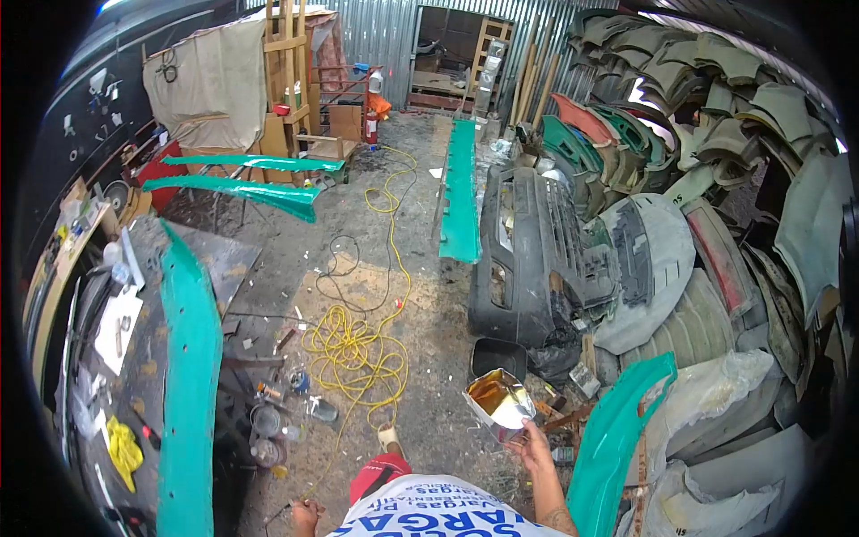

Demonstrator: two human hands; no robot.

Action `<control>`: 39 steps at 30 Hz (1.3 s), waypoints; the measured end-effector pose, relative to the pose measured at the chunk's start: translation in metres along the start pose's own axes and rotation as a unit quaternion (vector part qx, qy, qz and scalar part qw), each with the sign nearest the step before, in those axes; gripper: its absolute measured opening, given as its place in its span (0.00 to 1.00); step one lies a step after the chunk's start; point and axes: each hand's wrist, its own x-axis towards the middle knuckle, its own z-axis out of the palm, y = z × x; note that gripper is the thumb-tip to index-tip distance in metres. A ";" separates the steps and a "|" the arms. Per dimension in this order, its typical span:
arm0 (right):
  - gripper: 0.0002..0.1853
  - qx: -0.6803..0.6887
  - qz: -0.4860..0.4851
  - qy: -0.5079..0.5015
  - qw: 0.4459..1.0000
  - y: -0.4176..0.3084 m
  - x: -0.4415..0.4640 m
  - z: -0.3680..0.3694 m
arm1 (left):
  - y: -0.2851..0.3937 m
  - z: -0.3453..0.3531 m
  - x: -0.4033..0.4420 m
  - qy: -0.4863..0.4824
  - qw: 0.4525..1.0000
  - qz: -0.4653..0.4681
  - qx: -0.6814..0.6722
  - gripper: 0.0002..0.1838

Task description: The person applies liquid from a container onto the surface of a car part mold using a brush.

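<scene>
My right hand (pixel 534 447) grips the near side of an open-topped container (pixel 522 407) with shiny, silvery inner walls and an amber colour inside. It is held up in front of me, to the right of my body. Low at the bottom edge, my left hand (pixel 306 516) is closed, with a thin dark thing beside its fingers that is too small to name. A long green panel (pixel 617 438) leans just right of my right hand. Another long green panel (pixel 190 358) lies along the bench at the left.
A tangled yellow cord (pixel 353 345) lies on the floor ahead. Several jars and cans (pixel 267 421) stand left of it. A black bumper (pixel 523 259) and a black tub (pixel 498 356) are at the right, beside stacked moulds (pixel 725 322). More green panels (pixel 461 197) lie farther back.
</scene>
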 end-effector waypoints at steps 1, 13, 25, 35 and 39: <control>0.24 0.011 0.018 0.012 1.000 -0.003 0.021 0.007 | 0.018 0.008 0.038 0.002 0.993 0.064 0.095 0.14; 0.21 0.042 0.037 0.023 0.998 -0.080 0.233 0.125 | 0.479 0.148 0.377 -0.047 0.946 0.318 -0.028 0.12; 0.24 0.077 0.025 0.118 0.990 -0.152 0.434 0.191 | 0.838 0.285 0.455 -0.260 0.905 0.306 -0.142 0.11; 0.25 0.150 -0.045 0.275 0.949 -0.160 0.502 0.246 | 0.997 0.408 0.565 -0.387 0.853 0.341 -0.079 0.13; 0.24 0.211 -0.101 0.329 0.915 -0.158 0.534 0.291 | 1.065 0.473 0.646 -0.429 0.826 0.363 -0.041 0.13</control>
